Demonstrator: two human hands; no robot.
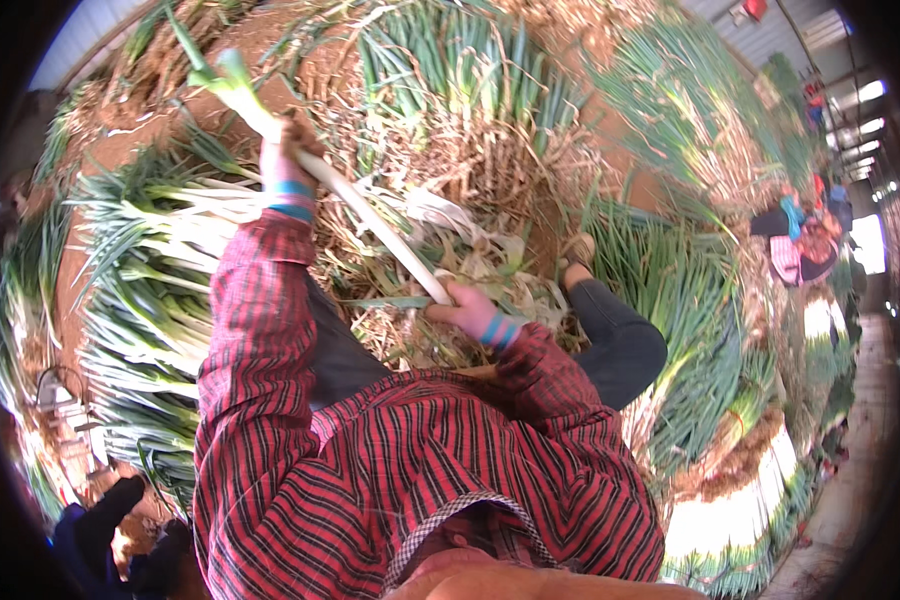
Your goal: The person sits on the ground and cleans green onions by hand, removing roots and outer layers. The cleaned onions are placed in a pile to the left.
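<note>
A long-stemmed leek or large green onion [375, 225] stretches diagonally between my hands, its pale stalk bare and smooth. My left hand [294, 139] grips it high up, just below the cut green leaves. Around the lower end of the stalk, the fingers of my right hand [469, 309] are closed; that tip is partly hidden by them. Under the stalk lies a heap of stripped skins and leaf scraps [457, 225] between my legs. Close to my left forearm, a row of clean white-stemmed green onions [165, 300] is laid out with leaves pointing left.
Unpeeled green onions with dry outer leaves [457, 82] lie ahead. More onion piles [645, 277] sit beside my right leg and at the upper right [690, 97]. Tied bundles [727, 517] stand at lower right. Another person [802, 240] sits far right; dark-clothed legs [105, 525] show lower left.
</note>
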